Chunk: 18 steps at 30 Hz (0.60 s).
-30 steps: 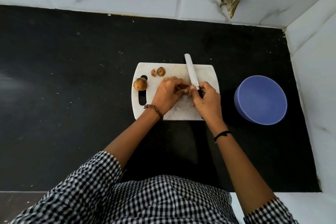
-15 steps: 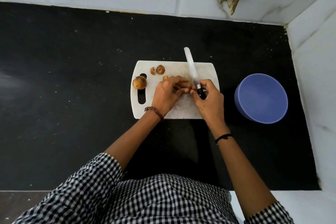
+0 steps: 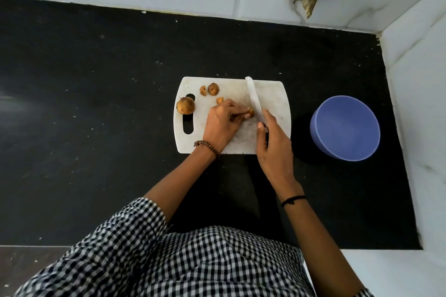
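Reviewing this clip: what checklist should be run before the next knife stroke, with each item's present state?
1. Left hand pins the small brown vegetable piece on the white rectangular cutting board: ok.
2. Right hand grips the white-bladed knife by its handle: ok.
3. Gap between blade and the holding fingers: cannot tell.
4. Whole round brown vegetable and cut bits lie left of the blade: ok.
5. Round blue bowl stands on the black counter, right of the board, apart from it: ok.

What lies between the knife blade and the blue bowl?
Head view: nothing stands there. Right of the knife blade comes bare cutting board, then bare black counter up to the blue bowl.
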Available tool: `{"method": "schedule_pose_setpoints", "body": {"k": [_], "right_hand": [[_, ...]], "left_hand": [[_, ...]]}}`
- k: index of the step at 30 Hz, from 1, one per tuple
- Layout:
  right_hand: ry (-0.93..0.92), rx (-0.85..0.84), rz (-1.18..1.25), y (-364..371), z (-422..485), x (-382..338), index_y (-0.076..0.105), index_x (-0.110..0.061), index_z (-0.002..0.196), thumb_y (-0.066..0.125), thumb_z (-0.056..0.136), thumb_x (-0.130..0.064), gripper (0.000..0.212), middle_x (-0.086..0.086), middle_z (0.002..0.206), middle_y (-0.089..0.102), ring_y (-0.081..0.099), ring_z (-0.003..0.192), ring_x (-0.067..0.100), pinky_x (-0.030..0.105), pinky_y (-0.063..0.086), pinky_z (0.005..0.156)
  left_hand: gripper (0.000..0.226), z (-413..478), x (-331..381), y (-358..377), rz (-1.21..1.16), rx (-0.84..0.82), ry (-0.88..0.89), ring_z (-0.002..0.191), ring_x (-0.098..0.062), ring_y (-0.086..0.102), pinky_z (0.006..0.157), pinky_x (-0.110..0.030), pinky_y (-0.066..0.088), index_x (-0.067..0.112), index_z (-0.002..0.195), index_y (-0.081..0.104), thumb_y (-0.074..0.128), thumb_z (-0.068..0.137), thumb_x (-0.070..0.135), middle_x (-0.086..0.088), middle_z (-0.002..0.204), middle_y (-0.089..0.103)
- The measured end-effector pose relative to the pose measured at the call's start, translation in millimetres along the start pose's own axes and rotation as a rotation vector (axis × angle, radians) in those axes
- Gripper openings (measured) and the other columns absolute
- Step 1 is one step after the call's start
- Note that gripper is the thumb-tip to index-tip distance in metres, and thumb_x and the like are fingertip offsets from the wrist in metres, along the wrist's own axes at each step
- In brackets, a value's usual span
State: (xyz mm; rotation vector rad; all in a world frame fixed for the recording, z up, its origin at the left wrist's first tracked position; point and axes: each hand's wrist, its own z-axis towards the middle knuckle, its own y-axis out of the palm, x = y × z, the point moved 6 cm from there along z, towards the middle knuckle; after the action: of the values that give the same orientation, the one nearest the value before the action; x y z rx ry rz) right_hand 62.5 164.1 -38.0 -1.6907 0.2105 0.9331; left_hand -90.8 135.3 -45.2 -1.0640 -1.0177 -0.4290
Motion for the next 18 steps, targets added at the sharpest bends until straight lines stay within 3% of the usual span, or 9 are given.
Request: {"method": "schedule_pose_setpoints", "body": {"k": [4,11,18], "right_hand": [[-0.048,-0.007,-0.081,0.0,-6.8,-1.5,0.034,-0.023,0.153,0.039,0.108,-0.034,0.047,0.002,0.137,0.056,0.056,0.115,0.008,0.012,0.039,0.084],[-0.064,-0.019,-0.208,-0.1,-12.5,-2.1,0.031,-0.024,0.155,0.036,0.107,-0.036,0.049,0.002,0.104,0.057,0.056,0.078,0.009,0.028,0.053,0.062],[-0.067,-0.021,-0.334,2.8,-14.5,-6.1,0.026,-0.023,0.157,0.044,0.105,-0.028,0.055,0.003,0.091,0.048,0.049,0.063,0.011,0.025,0.045,0.051]], "left_hand": [[0.017,0.2,-0.2,0.2,-0.007,0.009,-0.018,0.082,-0.004,0.063,0.079,-0.011,0.050,0.011,0.097,0.076,0.075,0.081,0.013,-0.001,0.094,0.069],[0.016,-0.2,1.7,1.0,0.011,0.002,-0.007,0.082,-0.006,0.063,0.079,-0.013,0.051,0.013,0.098,0.075,0.074,0.081,0.011,0.000,0.093,0.067],[0.016,-0.9,2.5,0.9,0.030,0.003,0.000,0.082,-0.008,0.063,0.078,-0.011,0.050,0.011,0.098,0.075,0.074,0.082,0.012,-0.002,0.094,0.067]]}}
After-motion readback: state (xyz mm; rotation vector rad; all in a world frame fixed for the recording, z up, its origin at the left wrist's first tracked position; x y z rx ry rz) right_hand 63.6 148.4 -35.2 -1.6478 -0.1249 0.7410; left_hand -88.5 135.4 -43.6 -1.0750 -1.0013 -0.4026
